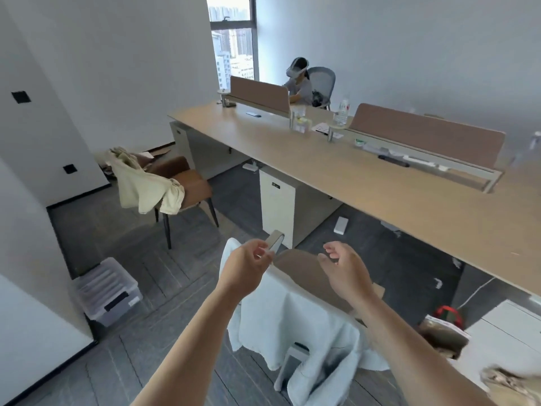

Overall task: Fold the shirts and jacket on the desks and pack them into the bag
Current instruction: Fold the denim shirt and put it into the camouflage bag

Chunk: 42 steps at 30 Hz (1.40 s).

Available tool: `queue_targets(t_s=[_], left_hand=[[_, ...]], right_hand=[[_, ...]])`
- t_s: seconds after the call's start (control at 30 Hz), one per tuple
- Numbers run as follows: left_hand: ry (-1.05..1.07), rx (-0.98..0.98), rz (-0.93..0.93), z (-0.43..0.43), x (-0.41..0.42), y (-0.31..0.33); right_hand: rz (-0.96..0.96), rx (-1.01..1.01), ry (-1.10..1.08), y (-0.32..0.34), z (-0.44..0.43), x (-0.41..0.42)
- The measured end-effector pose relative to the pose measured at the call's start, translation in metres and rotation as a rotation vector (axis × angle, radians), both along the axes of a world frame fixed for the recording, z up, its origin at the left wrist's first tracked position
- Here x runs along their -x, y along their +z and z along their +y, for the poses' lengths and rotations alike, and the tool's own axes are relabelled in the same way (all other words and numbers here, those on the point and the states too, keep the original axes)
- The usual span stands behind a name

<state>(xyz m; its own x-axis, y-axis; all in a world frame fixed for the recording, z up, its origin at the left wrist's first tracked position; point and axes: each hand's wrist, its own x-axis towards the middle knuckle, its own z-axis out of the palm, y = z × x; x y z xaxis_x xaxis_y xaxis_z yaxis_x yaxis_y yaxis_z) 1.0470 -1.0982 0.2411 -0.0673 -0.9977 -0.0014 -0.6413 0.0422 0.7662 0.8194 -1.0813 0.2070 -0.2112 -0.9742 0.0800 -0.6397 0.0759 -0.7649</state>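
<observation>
Under your fingers a white shirt (292, 323) drapes a chair (298, 262), unfolded. Your left hand (248, 265) pinches a flat grey object (275, 240); your right hand (342, 265) hangs open. Right of it, the likely bag (445, 309). Far beyond your left fingers, a cream garment (140, 183) waits unfolded.

Chair (298, 268) blocks low; desk (366, 186) beyond lies open.

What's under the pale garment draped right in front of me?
A brown chair: its rounded back shows above the pale garment. The seat and whatever else lies beneath are covered.
</observation>
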Motion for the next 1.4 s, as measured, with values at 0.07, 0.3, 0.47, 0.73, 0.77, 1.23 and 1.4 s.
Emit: queue_targets(t_s=[0.07, 0.3, 0.47, 0.73, 0.77, 1.23, 1.4], left_hand=[[-0.005, -0.009, -0.019, -0.025, 0.002, -0.006], [-0.075, -0.073, -0.104, -0.094, 0.004, -0.023], [-0.153, -0.146, -0.123, -0.127, 0.003, -0.045], [-0.459, -0.324, -0.187, -0.164, -0.015, -0.099], [-0.532, -0.346, -0.237, -0.168, -0.018, -0.105], [-0.893, -0.165, -0.501, -0.168, -0.016, -0.126], [-0.746, -0.21, -0.065, -0.167, -0.018, -0.115]], right_hand=[[-0.02, -0.011, -0.014, -0.01, -0.022, -0.001], [-0.124, -0.153, -0.086, -0.038, -0.076, -0.011], [0.01, -0.291, -0.111, -0.04, -0.082, -0.013], [-0.012, -0.595, -0.224, -0.069, -0.056, -0.037], [0.006, -0.627, -0.239, -0.072, -0.05, -0.042], [0.093, -0.623, -0.425, -0.09, -0.04, -0.098], [0.03, -0.474, -0.419, -0.082, -0.036, -0.095]])
